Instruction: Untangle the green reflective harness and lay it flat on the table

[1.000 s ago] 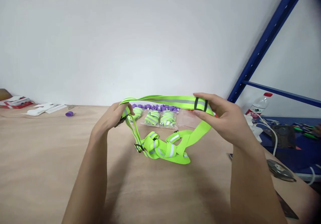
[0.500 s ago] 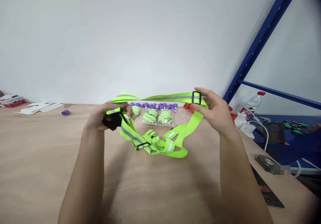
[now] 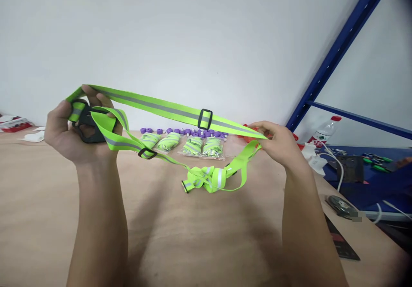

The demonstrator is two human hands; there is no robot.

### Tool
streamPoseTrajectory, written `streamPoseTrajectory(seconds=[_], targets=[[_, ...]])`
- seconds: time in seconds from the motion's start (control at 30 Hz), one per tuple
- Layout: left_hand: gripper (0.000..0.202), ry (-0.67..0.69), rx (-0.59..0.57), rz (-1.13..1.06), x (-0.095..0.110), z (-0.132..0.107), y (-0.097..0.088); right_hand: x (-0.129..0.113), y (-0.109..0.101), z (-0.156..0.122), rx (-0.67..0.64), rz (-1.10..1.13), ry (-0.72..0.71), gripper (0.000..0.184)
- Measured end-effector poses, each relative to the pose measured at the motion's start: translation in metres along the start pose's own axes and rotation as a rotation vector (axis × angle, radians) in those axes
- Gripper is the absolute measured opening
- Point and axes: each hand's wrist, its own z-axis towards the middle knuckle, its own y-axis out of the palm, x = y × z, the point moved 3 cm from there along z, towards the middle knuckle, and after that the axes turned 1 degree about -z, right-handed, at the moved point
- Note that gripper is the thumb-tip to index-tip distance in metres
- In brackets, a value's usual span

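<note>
A neon yellow-green reflective harness with grey stripes (image 3: 154, 105) stretches between my two hands above the table. My left hand (image 3: 86, 137), raised on the left, is closed around the harness's black plastic connector piece (image 3: 88, 126), with straps running out between the fingers. My right hand (image 3: 275, 139) pinches the strap at the right side. On the upper strap sits a black slider buckle (image 3: 205, 119), and another black slider (image 3: 147, 153) is on the lower strap. A tangled bundle of strap (image 3: 209, 179) hangs between the hands, low over the wooden table (image 3: 180, 244).
Several clear bags with folded neon straps (image 3: 192, 145) lie ahead, before a row of purple caps (image 3: 193, 131). Something red (image 3: 249, 134) is behind my right hand. At right are a bottle (image 3: 325, 130), a dark round object (image 3: 341, 206) and a blue metal frame (image 3: 337, 46).
My left hand has moved left and up and turned, showing the black connector. The upper strap is drawn longer, and its slider now sits away from my right hand.
</note>
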Motion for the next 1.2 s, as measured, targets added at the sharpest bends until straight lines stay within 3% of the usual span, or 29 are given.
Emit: streamPoseTrajectory(seconds=[0.13,0.23,0.47,0.57,0.73,0.87,0.93,1.0,1.03,1.1,1.2], targets=[[0.009,0.099,0.087,0.077,0.005,-0.008,0.005,0.014,0.000,0.008,0.220,0.213,0.079,0.030],[0.014,0.094,0.103,0.057,0.003,-0.013,0.006,0.014,0.002,0.009,0.245,0.257,0.124,0.024],[0.019,0.183,0.086,0.039,0.009,-0.012,0.003,-0.007,-0.001,0.003,0.021,0.327,0.085,0.009],[0.012,0.155,0.082,0.113,0.010,-0.014,0.008,-0.007,0.008,0.002,-0.180,0.286,0.094,0.017],[0.012,0.150,0.048,0.216,0.009,-0.022,0.016,0.008,0.029,0.003,-0.214,0.016,0.153,0.027],[0.009,0.132,0.007,0.257,0.005,-0.030,0.024,0.000,0.037,0.000,-0.338,0.032,0.124,0.032],[0.016,0.106,-0.037,0.262,-0.003,-0.037,0.030,-0.014,0.036,-0.005,-0.383,0.120,0.110,0.032],[0.010,0.110,-0.081,0.204,-0.015,-0.048,0.038,-0.034,0.037,-0.012,-0.478,0.275,0.075,0.034],[0.006,0.097,-0.119,0.171,-0.023,-0.055,0.042,-0.046,0.038,-0.016,-0.536,0.368,0.045,0.039],[0.019,-0.018,-0.212,0.163,-0.044,-0.071,0.049,-0.066,0.043,-0.024,-0.632,0.529,-0.009,0.056],[0.031,-0.112,-0.406,0.227,-0.069,-0.097,0.058,-0.085,0.049,-0.033,-0.610,0.628,-0.060,0.075]])
